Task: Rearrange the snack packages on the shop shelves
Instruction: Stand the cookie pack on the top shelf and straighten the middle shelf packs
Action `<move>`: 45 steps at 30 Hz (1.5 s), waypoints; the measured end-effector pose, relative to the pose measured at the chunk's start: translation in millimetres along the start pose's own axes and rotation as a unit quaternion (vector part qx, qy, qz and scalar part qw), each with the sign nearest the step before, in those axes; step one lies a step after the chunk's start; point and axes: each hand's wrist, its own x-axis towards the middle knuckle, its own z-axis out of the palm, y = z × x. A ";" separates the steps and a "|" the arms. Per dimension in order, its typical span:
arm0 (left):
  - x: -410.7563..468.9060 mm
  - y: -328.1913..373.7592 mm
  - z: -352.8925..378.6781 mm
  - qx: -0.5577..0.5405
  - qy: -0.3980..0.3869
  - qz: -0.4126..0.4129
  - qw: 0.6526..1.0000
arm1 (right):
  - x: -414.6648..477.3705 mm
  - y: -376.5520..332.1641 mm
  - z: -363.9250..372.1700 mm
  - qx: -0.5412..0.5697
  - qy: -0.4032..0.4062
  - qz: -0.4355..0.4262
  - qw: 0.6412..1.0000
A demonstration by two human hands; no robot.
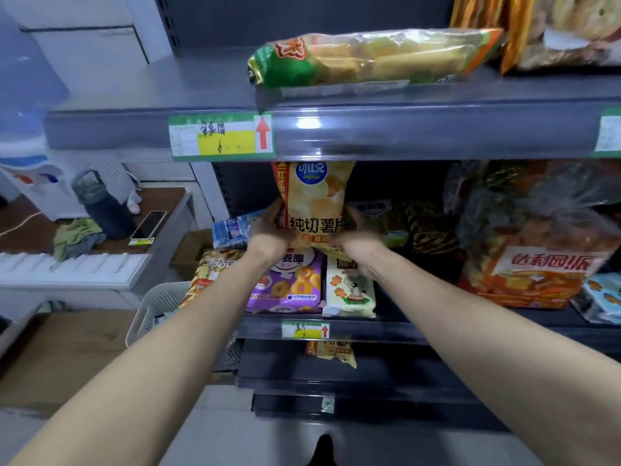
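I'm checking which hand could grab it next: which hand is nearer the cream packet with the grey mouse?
Right. The right hand sits just above the mouse packet; the left hand is farther, up and to its left, across the chip bag.

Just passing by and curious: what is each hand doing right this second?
Left hand: grips the left edge of the yellow potato chip bag.
Right hand: grips the same bag's lower right edge.

A shop; price labels (pixel 221 137) front shelves (pixel 437 129) of snack packages (pixel 369 58).
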 end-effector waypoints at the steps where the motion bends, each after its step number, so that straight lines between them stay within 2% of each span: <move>1: 5.4 -2.0 0.1 0.003 0.007 0.002 1.000 | 5.4 1.2 3.9 -0.005 0.001 -0.006 1.000; 9: 32.4 -24.4 -10.4 0.053 0.005 0.000 0.999 | 37.1 12.1 32.4 0.063 -0.051 0.032 0.996; 13: 39.8 -30.9 -11.7 0.073 -0.011 0.011 0.997 | 46.5 21.3 40.6 0.064 -0.058 0.019 0.996; 20: 44.6 -43.8 -6.6 0.142 -0.106 -0.011 0.984 | 49.1 32.2 28.9 0.012 -0.045 0.002 0.999; 27: 43.8 -37.2 1.2 0.184 -0.138 -0.023 0.973 | 47.5 42.4 16.5 -0.012 -0.023 0.010 1.000; 35: 36.6 -28.4 23.6 0.085 -0.163 0.000 0.983 | 42.9 45.0 -6.3 -0.021 0.037 -0.010 0.999; 41: 31.3 -20.9 37.8 -0.021 -0.159 0.005 0.987 | 41.7 41.2 -14.7 -0.082 0.069 -0.013 0.994; 45: 31.1 -23.5 28.0 -0.045 -0.151 0.002 0.988 | 39.8 36.4 -8.4 -0.121 0.065 -0.032 0.990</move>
